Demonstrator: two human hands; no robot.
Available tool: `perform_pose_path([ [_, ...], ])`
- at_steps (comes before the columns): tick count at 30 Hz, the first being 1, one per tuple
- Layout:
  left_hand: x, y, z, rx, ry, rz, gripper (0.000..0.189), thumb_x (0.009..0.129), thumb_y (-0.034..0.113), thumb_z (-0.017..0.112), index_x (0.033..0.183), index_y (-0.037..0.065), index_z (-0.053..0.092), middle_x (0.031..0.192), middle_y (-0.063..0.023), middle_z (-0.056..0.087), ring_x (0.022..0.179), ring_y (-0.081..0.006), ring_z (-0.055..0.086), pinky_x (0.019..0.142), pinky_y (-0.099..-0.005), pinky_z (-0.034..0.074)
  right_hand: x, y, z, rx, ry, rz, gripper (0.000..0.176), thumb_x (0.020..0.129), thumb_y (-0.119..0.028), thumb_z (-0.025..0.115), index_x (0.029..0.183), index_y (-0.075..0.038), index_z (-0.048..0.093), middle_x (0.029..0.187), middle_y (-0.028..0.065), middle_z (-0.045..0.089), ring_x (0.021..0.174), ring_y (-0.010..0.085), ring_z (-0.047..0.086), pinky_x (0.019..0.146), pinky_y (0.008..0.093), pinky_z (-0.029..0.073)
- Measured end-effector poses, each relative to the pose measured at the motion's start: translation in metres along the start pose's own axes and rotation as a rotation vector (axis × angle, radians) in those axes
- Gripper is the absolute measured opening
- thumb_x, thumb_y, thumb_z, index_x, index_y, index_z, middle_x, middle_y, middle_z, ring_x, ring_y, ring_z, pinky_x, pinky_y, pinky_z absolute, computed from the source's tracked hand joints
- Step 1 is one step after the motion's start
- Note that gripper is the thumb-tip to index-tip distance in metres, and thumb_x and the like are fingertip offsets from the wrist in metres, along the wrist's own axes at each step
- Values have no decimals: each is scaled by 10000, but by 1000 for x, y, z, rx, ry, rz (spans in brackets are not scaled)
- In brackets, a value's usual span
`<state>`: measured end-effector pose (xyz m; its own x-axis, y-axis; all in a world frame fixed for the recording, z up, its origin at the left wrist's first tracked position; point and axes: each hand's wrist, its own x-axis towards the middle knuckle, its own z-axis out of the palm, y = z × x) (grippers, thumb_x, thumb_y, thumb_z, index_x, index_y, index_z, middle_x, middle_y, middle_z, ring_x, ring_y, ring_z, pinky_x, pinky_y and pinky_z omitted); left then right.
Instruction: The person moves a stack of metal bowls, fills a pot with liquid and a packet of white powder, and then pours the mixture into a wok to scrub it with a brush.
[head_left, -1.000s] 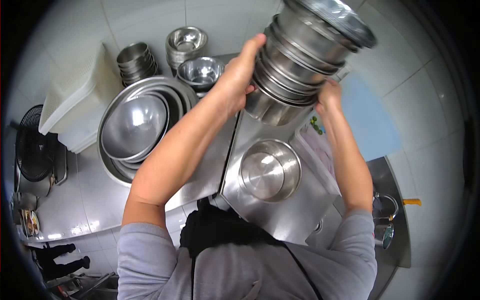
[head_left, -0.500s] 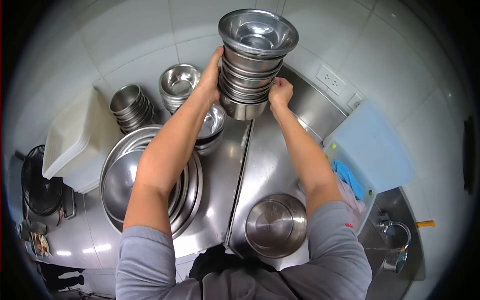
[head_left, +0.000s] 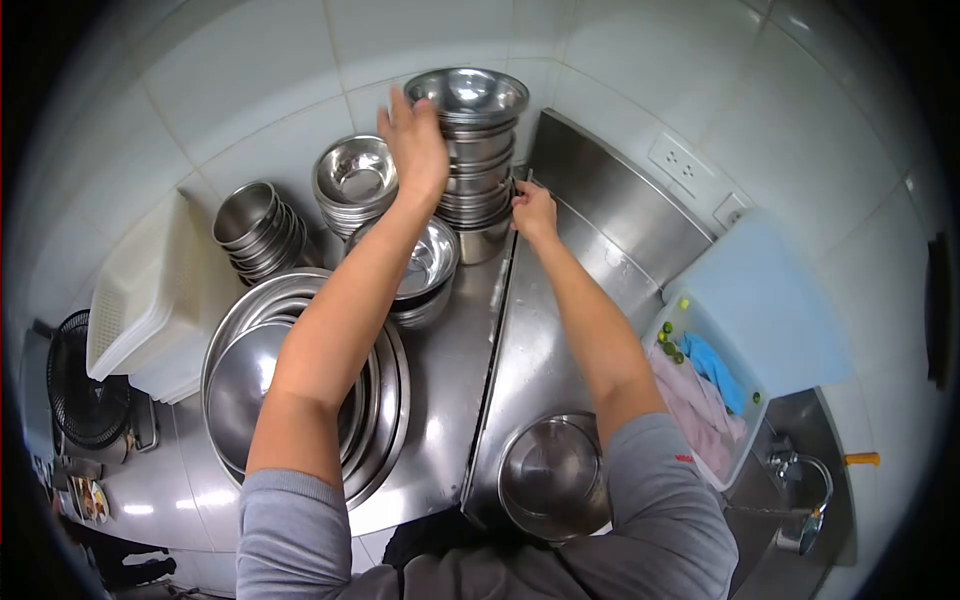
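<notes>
A tall stack of stainless steel bowls and pots [head_left: 480, 150] stands on the steel counter against the tiled wall, wide bowls on top and a deeper pot at the bottom. My left hand [head_left: 415, 150] is at the stack's upper left side, fingers spread and slightly blurred, overlapping the top bowl's rim. On the right side, lower down, the fingers of my right hand [head_left: 535, 210] are curled at a thin piece of metal jutting from the stack. Left of it are a stack of small bowls [head_left: 357, 170] and another bowl stack [head_left: 432, 260], partly behind my left forearm.
Nested large basins [head_left: 395, 410] lie under my left arm, with nested metal cups [head_left: 262, 232] and white plastic baskets [head_left: 150, 280] beyond. A round steel pot [head_left: 550, 475] sits near the front. At right are a plastic bin [head_left: 755, 440] with cloths and limes, and a faucet [head_left: 790, 460].
The stack has come down from its raised position and shifted left onto the counter. My left hand has loosened from its side and spread its fingers; my right hand stays at its right side.
</notes>
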<state>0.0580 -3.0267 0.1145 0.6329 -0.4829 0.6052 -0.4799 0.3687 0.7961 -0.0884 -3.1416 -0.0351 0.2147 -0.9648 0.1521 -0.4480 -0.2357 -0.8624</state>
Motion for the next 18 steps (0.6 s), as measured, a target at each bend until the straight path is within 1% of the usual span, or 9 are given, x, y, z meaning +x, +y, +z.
perform_pose_path([
  [1, -2, 0, 2, 351, 63, 384, 529, 961, 384, 480, 1381, 62, 461, 1440, -222, 420, 1362, -437, 322, 1100, -501, 318, -8, -7, -8, -40, -52, -51, 339, 871, -71, 582, 1202, -53, 654, 940, 119, 712, 879, 200, 688, 778, 357, 529],
  [2, -6, -1, 3, 528, -45, 439, 524, 941, 391, 513, 1365, 83, 486, 1440, -222, 419, 1366, -441, 311, 1101, -522, 306, -16, -13, -20, -201, -58, -157, 372, 857, -86, 615, 1228, -70, 642, 931, 97, 707, 866, 172, 683, 737, 314, 528],
  [4, -11, 6, 2, 876, -268, 552, 516, 902, 404, 578, 1334, 126, 536, 1439, -222, 418, 1374, -450, 290, 1102, -566, 281, -47, -44, -61, -171, -123, -169, 394, 859, -167, 644, 1244, -87, 630, 975, 115, 694, 895, 232, 674, 802, 354, 518],
  [7, 9, -24, 1, 929, -472, 451, 487, 881, 457, 590, 1266, 159, 609, 1452, -200, 412, 1394, -398, 288, 1089, -635, 250, -101, -50, -124, -23, -259, -211, 416, 862, -236, 679, 1247, -87, 628, 965, 101, 662, 819, 217, 648, 775, 348, 513],
  [10, 7, 3, 0, 1058, -534, 277, 506, 888, 507, 577, 1275, 182, 607, 1499, -140, 366, 1432, -363, 211, 984, -792, 215, -189, -70, -201, -95, -263, -299, 363, 879, -162, 654, 1227, -64, 634, 964, 76, 636, 763, 168, 600, 704, 308, 496],
  [12, 2, 4, -2, 999, -392, 360, 508, 883, 474, 606, 1302, 189, 575, 1508, -174, 321, 1429, -365, 199, 944, -821, 227, -245, -71, -239, -151, -263, -320, 340, 876, -97, 637, 1214, -52, 636, 957, 66, 617, 754, 150, 574, 678, 284, 483],
  [13, -18, 36, -9, 954, -307, 348, 506, 876, 414, 651, 1291, 133, 574, 1468, -164, 393, 1387, -341, 304, 1021, -694, 303, -271, -70, -256, -179, -276, -295, 339, 863, -84, 640, 1199, -46, 641, 967, 75, 620, 764, 169, 584, 686, 292, 485],
  [15, -20, 33, -14, 893, -386, 452, 701, 776, 346, 681, 1365, 30, 471, 1405, -350, 370, 1329, -501, 322, 1089, -514, 347, -317, -53, -278, -292, -374, -210, 330, 835, -81, 651, 1163, -39, 649, 963, 107, 625, 795, 223, 612, 716, 327, 497],
  [18, -60, 86, -32, 759, -503, 386, 709, 783, 266, 711, 1404, 55, 443, 1413, -327, 366, 1350, -453, 325, 1109, -459, 326, -374, -26, -300, -556, -550, -125, 322, 792, -104, 679, 1107, -39, 657, 966, 162, 621, 879, 314, 636, 778, 399, 515],
])
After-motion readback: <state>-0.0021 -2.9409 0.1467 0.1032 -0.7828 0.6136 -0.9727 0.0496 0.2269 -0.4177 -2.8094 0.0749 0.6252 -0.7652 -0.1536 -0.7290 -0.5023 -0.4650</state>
